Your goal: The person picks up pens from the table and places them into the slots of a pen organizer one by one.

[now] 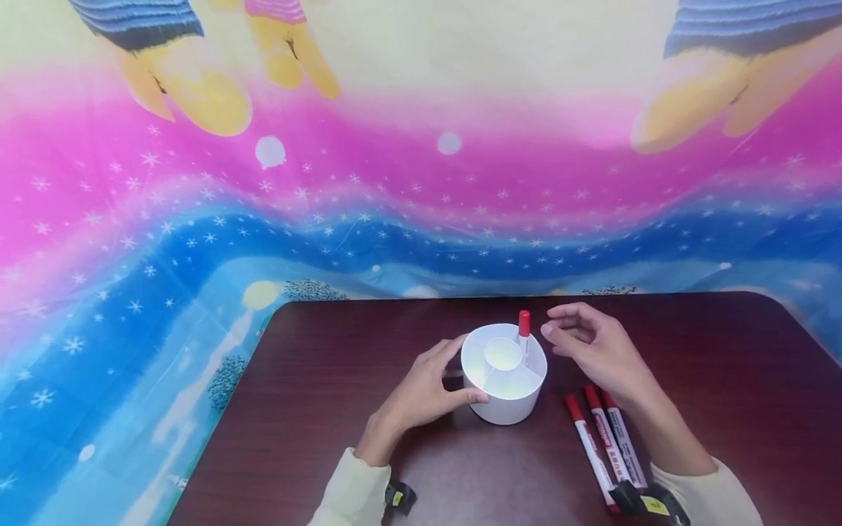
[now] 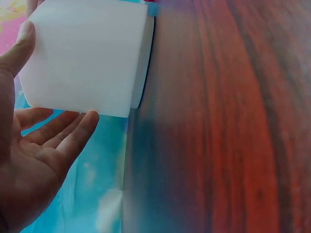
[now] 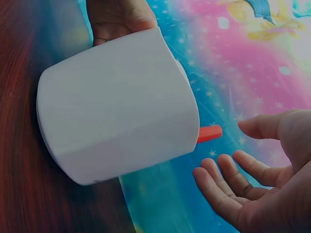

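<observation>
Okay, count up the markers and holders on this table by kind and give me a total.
White round holder: 1
Red-capped markers: 4 (3 lying down, 1 standing in the holder)
Total: 5

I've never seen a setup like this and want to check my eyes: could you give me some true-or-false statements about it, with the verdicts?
1. The left hand holds the white container. True.
2. The right hand holds nothing. True.
3. Two markers stand in the container. False: only one red-capped marker stands in it.
4. Three loose markers lie on the table. True.
5. The loose markers lie on the left hand's side of the container. False: they lie on the right hand's side.
6. The container is undivided inside. False: it has a round middle compartment.
</observation>
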Tool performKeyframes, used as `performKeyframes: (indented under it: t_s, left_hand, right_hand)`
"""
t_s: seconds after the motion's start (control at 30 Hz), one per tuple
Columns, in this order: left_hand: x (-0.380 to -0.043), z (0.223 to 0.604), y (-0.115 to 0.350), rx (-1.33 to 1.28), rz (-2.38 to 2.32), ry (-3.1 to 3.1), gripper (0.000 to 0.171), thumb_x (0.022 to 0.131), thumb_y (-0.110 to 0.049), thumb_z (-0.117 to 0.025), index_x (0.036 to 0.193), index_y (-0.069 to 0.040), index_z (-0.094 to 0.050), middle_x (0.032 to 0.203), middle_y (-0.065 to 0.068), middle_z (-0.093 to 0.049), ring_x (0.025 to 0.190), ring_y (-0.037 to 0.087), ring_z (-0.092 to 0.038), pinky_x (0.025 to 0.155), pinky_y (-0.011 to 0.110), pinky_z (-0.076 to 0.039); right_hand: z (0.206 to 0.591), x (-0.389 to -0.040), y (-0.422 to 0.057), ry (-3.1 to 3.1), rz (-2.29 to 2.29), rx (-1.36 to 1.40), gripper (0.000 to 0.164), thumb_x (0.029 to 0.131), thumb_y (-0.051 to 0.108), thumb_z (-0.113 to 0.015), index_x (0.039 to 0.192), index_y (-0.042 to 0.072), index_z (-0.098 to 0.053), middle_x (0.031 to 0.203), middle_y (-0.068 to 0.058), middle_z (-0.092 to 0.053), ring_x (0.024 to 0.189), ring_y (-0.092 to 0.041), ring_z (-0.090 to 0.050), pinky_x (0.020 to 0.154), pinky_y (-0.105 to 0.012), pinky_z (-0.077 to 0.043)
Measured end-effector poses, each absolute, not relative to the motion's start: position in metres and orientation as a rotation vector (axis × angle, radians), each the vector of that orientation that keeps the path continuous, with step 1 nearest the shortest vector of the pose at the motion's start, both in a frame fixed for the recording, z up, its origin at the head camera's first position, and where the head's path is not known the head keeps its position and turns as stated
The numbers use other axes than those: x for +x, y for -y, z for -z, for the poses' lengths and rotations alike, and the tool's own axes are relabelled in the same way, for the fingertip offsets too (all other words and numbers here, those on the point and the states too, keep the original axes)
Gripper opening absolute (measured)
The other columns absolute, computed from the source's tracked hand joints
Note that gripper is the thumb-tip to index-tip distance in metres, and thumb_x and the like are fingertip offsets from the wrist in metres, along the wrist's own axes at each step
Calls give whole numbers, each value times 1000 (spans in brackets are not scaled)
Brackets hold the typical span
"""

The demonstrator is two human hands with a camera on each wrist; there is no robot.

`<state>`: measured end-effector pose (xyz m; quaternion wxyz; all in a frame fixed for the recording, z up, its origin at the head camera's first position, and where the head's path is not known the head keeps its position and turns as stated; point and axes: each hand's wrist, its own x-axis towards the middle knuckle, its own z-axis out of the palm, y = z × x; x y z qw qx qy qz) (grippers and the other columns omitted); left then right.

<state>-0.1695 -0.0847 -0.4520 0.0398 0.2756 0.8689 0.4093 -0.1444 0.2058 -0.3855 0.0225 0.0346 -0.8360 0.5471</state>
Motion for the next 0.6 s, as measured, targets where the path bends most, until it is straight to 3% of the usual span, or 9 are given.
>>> performKeyframes:
  t_s: [0.17,0.4,0.6]
  left_hand:
    - [-171,448,92,811,-1294,-2625,100,83,-50,-92,165,-23,-42,145,0,-65,125,17,-69,106,34,-60]
    - [-172,443,99,800,-1351,-2595,98,83,-46,-93,164,-21,-45,141,1,-67,128,17,-68,109,33,-59]
    - [-173,444,99,811,-1347,-2599,98,82,-46,-94,163,-19,-45,145,1,-64,130,18,-68,110,34,-58]
  right_hand:
    - [388,-139,-220,2587,-1645,125,44,105,24,-72,140,-1,-61,122,-16,-71,96,5,-72,84,-17,-63]
    - [394,-132,-247,2552,-1592,123,40,105,17,-72,138,-3,-62,104,21,-70,95,9,-71,81,-16,-62]
    - [398,-126,-262,2574,-1574,87,43,105,17,-72,140,-3,-59,103,23,-70,95,9,-71,80,-16,-62]
